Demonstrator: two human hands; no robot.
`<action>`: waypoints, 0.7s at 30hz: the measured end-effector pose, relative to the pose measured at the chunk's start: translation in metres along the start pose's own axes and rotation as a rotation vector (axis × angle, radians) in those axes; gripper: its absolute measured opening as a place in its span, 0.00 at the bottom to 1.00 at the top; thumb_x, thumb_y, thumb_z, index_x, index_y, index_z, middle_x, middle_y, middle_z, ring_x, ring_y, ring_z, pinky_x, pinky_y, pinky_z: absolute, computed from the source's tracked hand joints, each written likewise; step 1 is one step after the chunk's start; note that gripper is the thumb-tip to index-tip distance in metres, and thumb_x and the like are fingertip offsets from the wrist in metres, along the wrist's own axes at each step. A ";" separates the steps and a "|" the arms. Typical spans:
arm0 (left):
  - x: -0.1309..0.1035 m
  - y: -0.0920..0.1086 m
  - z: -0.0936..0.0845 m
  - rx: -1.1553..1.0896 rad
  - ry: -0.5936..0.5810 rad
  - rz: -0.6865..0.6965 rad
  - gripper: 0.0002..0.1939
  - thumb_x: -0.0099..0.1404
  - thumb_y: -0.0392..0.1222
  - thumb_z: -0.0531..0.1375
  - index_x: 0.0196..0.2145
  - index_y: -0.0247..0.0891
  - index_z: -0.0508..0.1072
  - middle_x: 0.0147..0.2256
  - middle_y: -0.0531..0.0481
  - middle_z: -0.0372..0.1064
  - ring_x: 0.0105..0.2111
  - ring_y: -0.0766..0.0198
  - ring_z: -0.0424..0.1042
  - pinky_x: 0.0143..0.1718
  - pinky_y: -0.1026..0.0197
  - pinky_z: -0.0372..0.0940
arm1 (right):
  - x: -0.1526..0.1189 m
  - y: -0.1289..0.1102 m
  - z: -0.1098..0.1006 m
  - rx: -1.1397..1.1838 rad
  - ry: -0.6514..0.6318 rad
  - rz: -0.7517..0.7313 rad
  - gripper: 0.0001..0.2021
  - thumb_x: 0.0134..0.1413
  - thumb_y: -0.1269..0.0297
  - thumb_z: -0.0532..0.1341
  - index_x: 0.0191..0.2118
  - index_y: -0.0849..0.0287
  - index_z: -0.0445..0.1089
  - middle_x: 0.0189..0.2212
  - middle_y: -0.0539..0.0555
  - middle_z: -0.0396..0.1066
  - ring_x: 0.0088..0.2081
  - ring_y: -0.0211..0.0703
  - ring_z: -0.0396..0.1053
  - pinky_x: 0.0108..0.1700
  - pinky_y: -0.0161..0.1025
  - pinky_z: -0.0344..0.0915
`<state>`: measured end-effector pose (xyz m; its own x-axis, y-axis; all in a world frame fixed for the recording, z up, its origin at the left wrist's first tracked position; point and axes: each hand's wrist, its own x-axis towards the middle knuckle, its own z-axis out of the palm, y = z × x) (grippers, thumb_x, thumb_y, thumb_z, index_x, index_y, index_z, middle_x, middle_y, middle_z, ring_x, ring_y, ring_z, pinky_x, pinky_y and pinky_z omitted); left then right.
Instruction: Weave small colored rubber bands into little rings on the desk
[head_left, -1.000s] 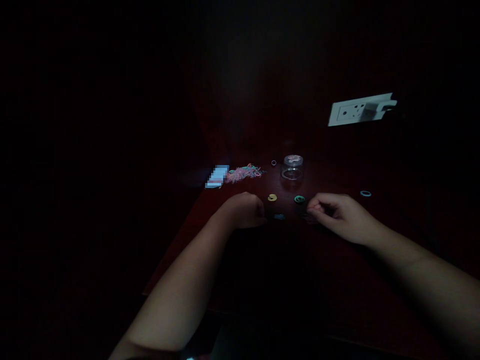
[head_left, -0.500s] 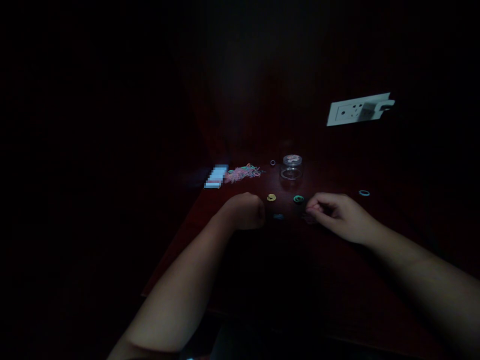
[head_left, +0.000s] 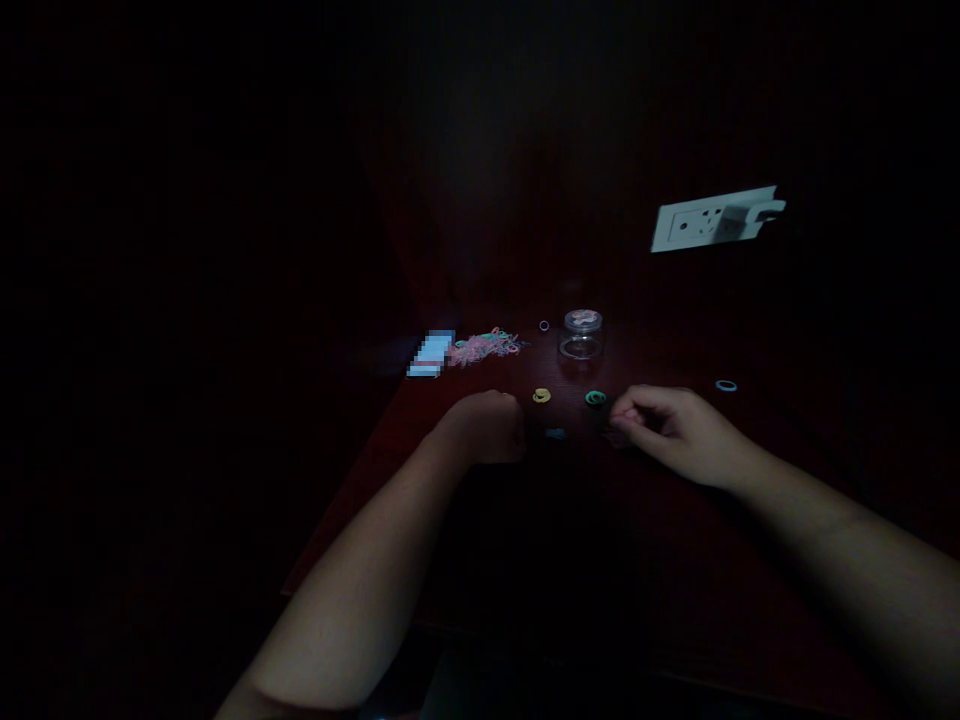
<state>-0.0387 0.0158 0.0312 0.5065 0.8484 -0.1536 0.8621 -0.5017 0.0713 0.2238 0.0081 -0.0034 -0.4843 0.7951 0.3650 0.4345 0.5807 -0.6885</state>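
Observation:
On the dark red table my left hand (head_left: 491, 428) is closed, its fingers curled out of sight. Whatever it may hold is hidden. My right hand (head_left: 664, 430) has thumb and fingertips pinched together low over the tabletop; I cannot make out what is in them. Just left of that pinch lies a small bunch of green rubber bands (head_left: 595, 398). Yellow bands (head_left: 541, 396) sit between the two hands, and nearer me is a dim bluish bunch (head_left: 555, 434). A larger tangled pile of multicoloured rubber bands (head_left: 486, 348) lies beyond my left hand.
A clear lidded jar (head_left: 582, 336) stands at the back, a small dark ring (head_left: 544, 326) beside it. At the left edge is a lit, blurred phone (head_left: 431, 354). One pale blue band (head_left: 726, 386) lies right. A wall socket (head_left: 712, 222) holds a plug. The room is very dark.
My left hand has shifted very slightly left and down. The right hand keeps its pinch in nearly the same place. The bunches of bands look unchanged.

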 end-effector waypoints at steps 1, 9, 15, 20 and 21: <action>0.000 0.000 0.000 0.010 -0.005 -0.010 0.09 0.55 0.43 0.60 0.28 0.40 0.81 0.31 0.44 0.77 0.32 0.57 0.75 0.39 0.56 0.66 | 0.000 0.001 0.000 -0.002 -0.001 -0.002 0.10 0.59 0.58 0.59 0.31 0.58 0.70 0.23 0.51 0.70 0.25 0.39 0.64 0.28 0.36 0.61; -0.004 -0.014 -0.008 -0.145 -0.014 -0.035 0.08 0.52 0.42 0.62 0.30 0.41 0.81 0.29 0.52 0.76 0.27 0.65 0.71 0.29 0.63 0.60 | 0.000 0.003 0.000 -0.003 -0.011 -0.011 0.11 0.60 0.58 0.58 0.31 0.59 0.69 0.23 0.51 0.70 0.25 0.38 0.64 0.28 0.36 0.61; -0.004 -0.038 -0.011 -0.207 -0.007 -0.051 0.09 0.51 0.38 0.62 0.32 0.40 0.81 0.29 0.54 0.76 0.26 0.69 0.69 0.28 0.65 0.58 | 0.000 0.005 -0.002 0.018 -0.009 -0.020 0.10 0.59 0.58 0.59 0.30 0.59 0.69 0.22 0.51 0.69 0.25 0.38 0.63 0.27 0.35 0.61; -0.004 -0.039 -0.008 -0.247 -0.047 -0.056 0.10 0.55 0.42 0.63 0.35 0.40 0.80 0.32 0.53 0.76 0.29 0.68 0.70 0.29 0.65 0.58 | 0.000 0.004 -0.001 0.016 -0.004 -0.013 0.11 0.59 0.58 0.59 0.30 0.59 0.69 0.22 0.50 0.68 0.25 0.38 0.63 0.27 0.36 0.60; -0.005 -0.038 -0.008 -0.261 -0.015 -0.067 0.11 0.55 0.44 0.63 0.36 0.40 0.80 0.33 0.53 0.76 0.29 0.67 0.70 0.30 0.65 0.58 | 0.000 0.004 -0.001 0.011 -0.004 -0.014 0.11 0.59 0.58 0.59 0.30 0.59 0.69 0.22 0.50 0.68 0.25 0.38 0.63 0.27 0.36 0.60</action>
<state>-0.0737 0.0320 0.0374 0.4496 0.8747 -0.1807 0.8697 -0.3826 0.3118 0.2260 0.0106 -0.0051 -0.4937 0.7860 0.3721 0.4193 0.5900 -0.6900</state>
